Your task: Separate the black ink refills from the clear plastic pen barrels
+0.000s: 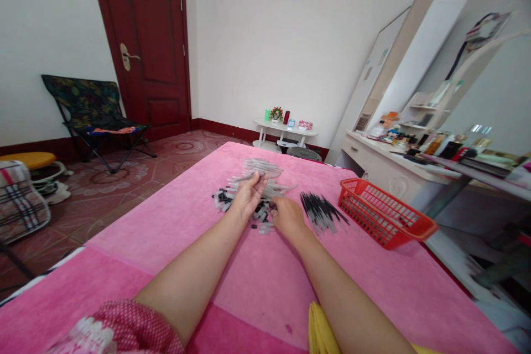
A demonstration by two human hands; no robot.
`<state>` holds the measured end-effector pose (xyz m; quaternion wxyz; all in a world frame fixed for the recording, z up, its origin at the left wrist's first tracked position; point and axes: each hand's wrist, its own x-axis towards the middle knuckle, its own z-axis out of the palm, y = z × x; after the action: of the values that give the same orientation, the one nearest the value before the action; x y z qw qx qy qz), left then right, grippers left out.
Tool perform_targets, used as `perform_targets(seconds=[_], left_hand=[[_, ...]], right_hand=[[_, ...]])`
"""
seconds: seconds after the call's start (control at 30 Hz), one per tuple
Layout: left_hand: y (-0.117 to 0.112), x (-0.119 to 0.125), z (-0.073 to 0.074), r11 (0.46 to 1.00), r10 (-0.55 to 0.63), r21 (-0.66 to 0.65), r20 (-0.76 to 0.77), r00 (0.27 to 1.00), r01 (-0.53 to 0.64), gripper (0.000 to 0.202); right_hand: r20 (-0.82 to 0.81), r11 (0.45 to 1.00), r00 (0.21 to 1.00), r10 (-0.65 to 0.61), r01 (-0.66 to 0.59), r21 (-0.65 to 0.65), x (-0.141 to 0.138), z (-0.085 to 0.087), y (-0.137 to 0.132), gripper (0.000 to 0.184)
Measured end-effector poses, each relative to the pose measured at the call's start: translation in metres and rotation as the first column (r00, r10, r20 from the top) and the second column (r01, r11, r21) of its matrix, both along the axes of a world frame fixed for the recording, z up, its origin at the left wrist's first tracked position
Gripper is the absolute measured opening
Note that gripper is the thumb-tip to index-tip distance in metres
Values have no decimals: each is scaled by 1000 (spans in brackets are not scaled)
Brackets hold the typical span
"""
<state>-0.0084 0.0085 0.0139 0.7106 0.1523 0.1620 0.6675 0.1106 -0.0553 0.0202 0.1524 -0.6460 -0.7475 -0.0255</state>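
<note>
Fingers of the left hand (248, 194) curl shut round a few clear tubes (265, 168) at the near edge of the heap; fingers of the right hand (289, 217) bend down into the small parts at its eleven o'clock, tips tucked under the knuckles, so whether they grip or merely touch, I cannot tell.

Biggest first: the pink surface (257, 282) carries everything; the red basket (385, 214) sits at three o'clock of the right hand, near but apart; a fan of thin dark refills (321, 213) lies between basket and right hand, just beside the hand; the tube heap spreads to twelve o'clock of both hands; little black pieces (222, 197) scatter at nine o'clock of the left hand.

To do this well, I'd judge: hold the tubes parallel in the left hand so none slips; let the right take one small piece at a time; keep the heaps from mixing.

Hard to make out: the small parts under the hands blur into one another; what the black pieces are, I cannot say; a yellow thing (321, 332) at six o'clock is cut off by the frame.
</note>
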Motion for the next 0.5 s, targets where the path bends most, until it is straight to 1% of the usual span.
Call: perform_targets(seconds=[0.1,0.13,0.17,0.2,0.23,0.27,0.33,0.37,0.4,0.43,0.5], left_hand=[[-1,0,0,1000,16,20,-41,999,-15,3],[-1,1,0,999,21,38,-67,998,-19,4],[-1,1,0,998,25,60,-97,995,-19,6],[-2,2,-1,996,26,84,-130,991,-16,9],[-2,3,-1,994,25,108,-162,986,-8,11],[-3,4,-2,992,23,129,-194,981,2,14],[-4,6,-3,988,18,153,-249,968,21,18],[-5,7,-4,987,15,157,-271,962,29,20],[-5,8,-4,987,11,158,-291,957,37,22],[-5,9,-4,986,6,159,-305,952,45,23],[-6,11,-5,983,-5,170,-322,947,64,27]], right_hand=[[-206,998,977,50,-40,50,14,4,11,28],[-303,995,950,79,-58,78,19,5,15,28],[-411,992,905,109,-70,108,24,7,20,26],[-527,988,839,134,-73,135,29,9,24,24],[-644,986,750,149,-66,152,32,11,27,20],[-747,986,645,159,-59,159,34,13,29,17],[-885,987,438,158,-51,152,35,18,29,19],[-920,988,360,156,-51,148,34,21,27,22],[-940,988,305,155,-53,145,32,23,25,24],[-950,988,271,155,-53,146,30,25,23,24],[-959,987,233,161,-64,151,26,27,19,24]])
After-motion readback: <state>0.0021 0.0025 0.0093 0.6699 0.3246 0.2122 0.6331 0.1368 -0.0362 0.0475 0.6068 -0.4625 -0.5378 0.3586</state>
